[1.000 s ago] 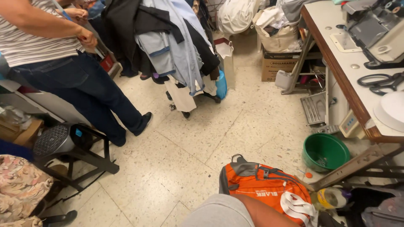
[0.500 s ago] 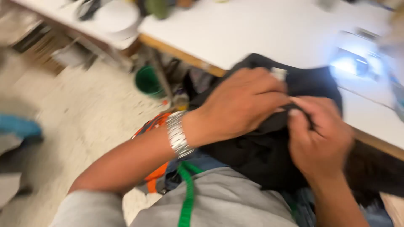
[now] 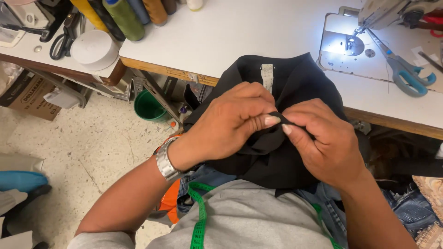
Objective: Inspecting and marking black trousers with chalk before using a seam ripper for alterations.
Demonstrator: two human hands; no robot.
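Both hands work a black garment [image 3: 286, 152] held over the lap, just in front of the bench's near edge. The left hand [image 3: 230, 122] has its fingers curled shut, pinching a small fold of the cloth between thumb and forefinger. The right hand [image 3: 323, 138] meets it from the other side, fingers closed on the same fold; the two thumbs almost touch. A metal watch [image 3: 166, 161] sits on the left wrist.

The garment's upper part lies over the near edge of the white bench [image 3: 258, 32], with a pale label [image 3: 267, 76] showing at its top. The rest hangs down onto the lap.

On the bench, toward the far right corner, a sewing machine [image 3: 392, 9] stands over a lit plate [image 3: 344, 44]. Blue-handled scissors [image 3: 406, 71] lie just right of the plate, well apart from the hands. Thread cones [image 3: 124, 18] stand along the far left edge. The middle of the bench is bare between the cones and the plate.

A lower side table [image 3: 60, 69] at the left carries a white roll [image 3: 94, 48] at its near corner and black scissors [image 3: 60, 44].

A green bucket [image 3: 148, 106] stands on the floor below the bench's left corner. A green tape measure [image 3: 200, 216] hangs down the grey shirt.
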